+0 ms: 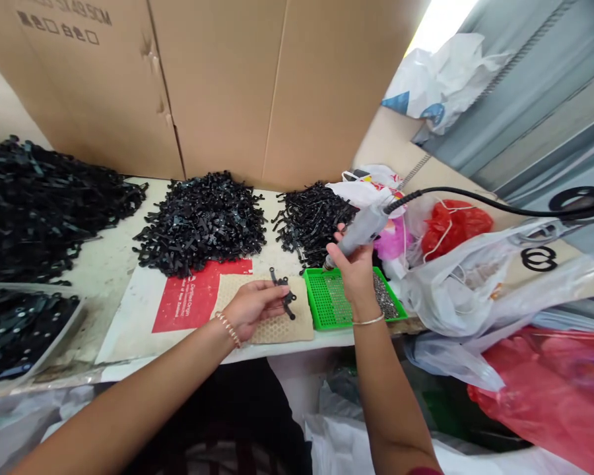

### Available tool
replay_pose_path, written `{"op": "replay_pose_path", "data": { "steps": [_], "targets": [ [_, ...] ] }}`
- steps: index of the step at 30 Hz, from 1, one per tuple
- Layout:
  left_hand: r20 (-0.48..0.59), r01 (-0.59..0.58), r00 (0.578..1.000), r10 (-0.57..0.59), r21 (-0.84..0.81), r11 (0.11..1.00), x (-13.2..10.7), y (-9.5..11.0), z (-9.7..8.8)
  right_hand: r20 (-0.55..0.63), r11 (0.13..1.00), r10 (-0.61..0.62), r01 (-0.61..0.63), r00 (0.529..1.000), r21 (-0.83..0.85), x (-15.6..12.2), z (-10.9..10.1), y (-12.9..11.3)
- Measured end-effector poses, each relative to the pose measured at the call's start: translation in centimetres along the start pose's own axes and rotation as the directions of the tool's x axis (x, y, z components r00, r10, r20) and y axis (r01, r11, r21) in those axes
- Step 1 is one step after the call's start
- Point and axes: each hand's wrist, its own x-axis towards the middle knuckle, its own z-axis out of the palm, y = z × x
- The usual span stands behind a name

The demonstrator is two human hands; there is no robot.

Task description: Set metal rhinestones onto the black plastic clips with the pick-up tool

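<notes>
1. Tall brown cardboard [228,86] fills the top of the frame behind our pale worktable [121,231], and plastic bags [455,277] crowd the right side.
2. At the centre of the frame, our left hand [250,307] has its thumb and fingers pinched on a black part [288,298], held over a tan textured pad [297,332].
3. Right of centre, our right hand [359,267] is wrapped around a grey handheld tool [361,231], whose black cable [475,192] runs off towards the right edge.
4. We see the tool tip pointing down at a green basket [331,324], where small metal pieces [385,300] gather at the right end; whether the tip touches anything, we cannot tell.
5. Tool and part are apart, so we judge this one part to be partway through its handling; its degree of completion is too small to read.
6. Large heaps stand at the left edge [39,204], left of centre [205,224] and near centre [317,221], and a tub [62,343] at lower left holds more. We cannot tell which are worked and which are waiting, but by their bulk plenty seems left.
</notes>
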Motion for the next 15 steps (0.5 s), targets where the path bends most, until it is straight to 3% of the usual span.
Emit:
{"op": "replay_pose_path", "data": {
  "steps": [4, 7, 12, 15],
  "targets": [
    [0.019, 0.059, 0.998, -0.060, 0.056, 0.997, 2.4, -1.8, 1.4, 0.075, 0.999, 0.036, -0.037, 0.997, 0.010, -0.7, -0.2, -1.2],
    [-0.008, 0.044, 0.999, -0.043, 0.088, 0.995, 3.0, -2.8, 1.7, 0.091, 0.995, 0.065, -0.072, 0.994, 0.073, -2.3, -1.2, -1.6],
    [-0.027, 0.079, 0.997, -0.076, 0.120, 0.990, 3.2, -2.8, 2.0, -0.069, 0.957, 0.181, -0.160, 0.981, 0.242, -4.0, -2.0, 0.4],
    [-0.026, 0.084, 0.996, -0.082, 0.113, 0.990, 3.3, -2.6, 2.0, -0.141, 0.936, 0.195, -0.141, 0.971, 0.322, -4.2, -2.0, 1.7]
  ]
}}
